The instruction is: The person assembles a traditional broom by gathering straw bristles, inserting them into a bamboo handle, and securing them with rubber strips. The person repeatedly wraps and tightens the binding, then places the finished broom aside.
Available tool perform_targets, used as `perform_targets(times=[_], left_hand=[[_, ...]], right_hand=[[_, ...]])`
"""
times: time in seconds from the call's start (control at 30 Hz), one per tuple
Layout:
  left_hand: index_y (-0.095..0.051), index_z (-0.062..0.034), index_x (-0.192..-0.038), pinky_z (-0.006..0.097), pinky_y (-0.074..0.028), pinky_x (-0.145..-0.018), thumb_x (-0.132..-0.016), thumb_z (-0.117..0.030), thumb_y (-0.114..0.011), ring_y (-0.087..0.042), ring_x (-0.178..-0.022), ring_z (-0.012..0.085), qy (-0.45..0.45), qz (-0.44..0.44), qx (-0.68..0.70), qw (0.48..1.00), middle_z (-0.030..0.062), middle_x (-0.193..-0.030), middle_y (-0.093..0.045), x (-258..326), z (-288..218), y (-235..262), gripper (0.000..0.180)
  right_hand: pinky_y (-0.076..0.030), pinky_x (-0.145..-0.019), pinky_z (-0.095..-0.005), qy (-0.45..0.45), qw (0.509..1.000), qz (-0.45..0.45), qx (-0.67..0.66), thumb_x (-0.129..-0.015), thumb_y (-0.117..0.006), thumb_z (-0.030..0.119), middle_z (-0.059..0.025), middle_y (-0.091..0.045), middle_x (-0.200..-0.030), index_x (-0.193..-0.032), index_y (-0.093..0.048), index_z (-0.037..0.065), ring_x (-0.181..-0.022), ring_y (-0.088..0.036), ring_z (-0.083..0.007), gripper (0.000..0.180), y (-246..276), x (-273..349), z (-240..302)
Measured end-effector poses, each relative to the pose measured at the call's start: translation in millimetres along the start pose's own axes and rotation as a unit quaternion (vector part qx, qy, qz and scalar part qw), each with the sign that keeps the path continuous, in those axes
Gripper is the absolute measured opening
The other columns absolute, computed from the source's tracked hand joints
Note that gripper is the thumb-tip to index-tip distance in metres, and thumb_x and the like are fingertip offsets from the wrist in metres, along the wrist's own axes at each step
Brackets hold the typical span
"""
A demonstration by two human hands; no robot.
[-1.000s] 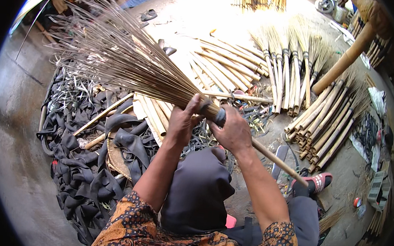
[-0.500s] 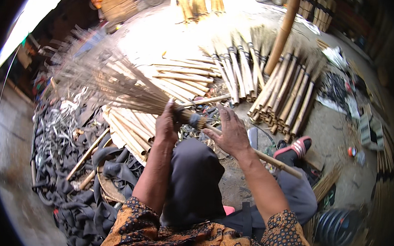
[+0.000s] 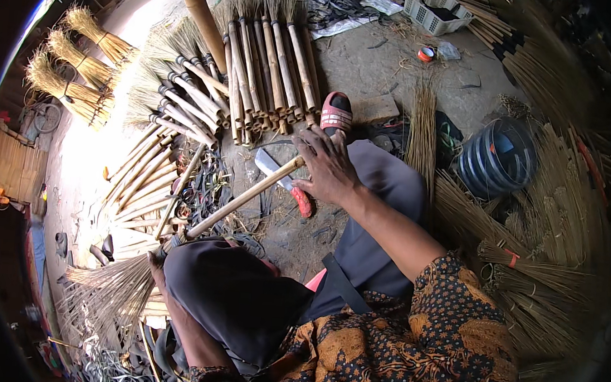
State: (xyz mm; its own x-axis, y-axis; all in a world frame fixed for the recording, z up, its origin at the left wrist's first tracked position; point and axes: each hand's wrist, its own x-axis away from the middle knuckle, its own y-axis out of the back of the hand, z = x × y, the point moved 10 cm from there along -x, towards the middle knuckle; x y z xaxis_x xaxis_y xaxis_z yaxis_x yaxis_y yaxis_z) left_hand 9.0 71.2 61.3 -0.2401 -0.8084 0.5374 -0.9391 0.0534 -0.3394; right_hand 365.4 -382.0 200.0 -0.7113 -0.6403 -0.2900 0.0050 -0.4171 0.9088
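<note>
Your brown-bristled, pale-bamboo-handled broom (image 3: 240, 202) angles off rightward: left hand (image 3: 158, 269) clamped at its neck, right hand (image 3: 327, 165) kinda splayed by the handle tip.

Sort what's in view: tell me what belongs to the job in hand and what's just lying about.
Job in hand:
- broom, with the left hand at its neck and the right hand at the stick's end
- likely also: bare poles, bristle bundle, knife

Probably just lying about:
- crate
- red roll
- sandals
</note>
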Motion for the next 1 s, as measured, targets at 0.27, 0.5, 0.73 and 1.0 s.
perform_targets(times=[0.27,0.5,0.73,1.0], left_hand=[[-0.069,-0.0165,-0.111,0.04,-0.059,-0.087,-0.097,-0.044,-0.073,-0.063,-0.094,0.0166,0.014,0.068,0.075,0.995,0.0014,-0.091,-0.064,35,-65,-82,0.031],[-0.047,-0.0065,-0.154,0.045,-0.047,-0.107,-0.1,-0.039,-0.066,-0.057,-0.133,0.0287,-0.278,0.228,-0.124,0.925,0.014,-0.155,-0.048,161,-188,-236,0.066],[-0.061,0.0034,-0.134,0.037,-0.056,-0.1,-0.103,-0.034,-0.068,-0.069,-0.115,0.0251,-0.195,0.548,-0.338,0.74,0.0183,-0.127,-0.07,261,-35,-340,0.049],[-0.06,-0.0112,-0.132,0.049,-0.058,-0.088,-0.097,-0.037,-0.069,-0.07,-0.105,0.0399,-0.344,0.534,-0.472,0.611,0.021,-0.121,-0.064,293,3,-326,0.044]], right_hand=[[-0.053,-0.095,-0.0531,-0.113,0.971,0.209,-0.028,-0.084,-0.082,0.041,-0.0198,-0.074,-0.104,-0.128,-0.062,0.008,-0.101,-0.07,-0.0421,0.059,-76,11,-39],[-0.055,-0.074,-0.0503,-0.12,0.952,0.213,-0.186,-0.091,-0.074,0.047,-0.0196,-0.075,-0.092,-0.102,-0.072,0.008,-0.088,-0.073,-0.0415,0.04,-102,28,21],[-0.055,-0.073,-0.0456,-0.208,0.918,0.245,-0.232,-0.091,-0.076,0.043,-0.0235,-0.073,-0.085,-0.101,-0.073,0.0,-0.084,-0.074,-0.0378,0.044,-164,55,53],[-0.054,-0.073,-0.0466,-0.234,0.938,0.149,-0.209,-0.094,-0.071,0.045,-0.0229,-0.074,-0.088,-0.103,-0.073,0.0,-0.085,-0.073,-0.0394,0.046,-206,34,54]])
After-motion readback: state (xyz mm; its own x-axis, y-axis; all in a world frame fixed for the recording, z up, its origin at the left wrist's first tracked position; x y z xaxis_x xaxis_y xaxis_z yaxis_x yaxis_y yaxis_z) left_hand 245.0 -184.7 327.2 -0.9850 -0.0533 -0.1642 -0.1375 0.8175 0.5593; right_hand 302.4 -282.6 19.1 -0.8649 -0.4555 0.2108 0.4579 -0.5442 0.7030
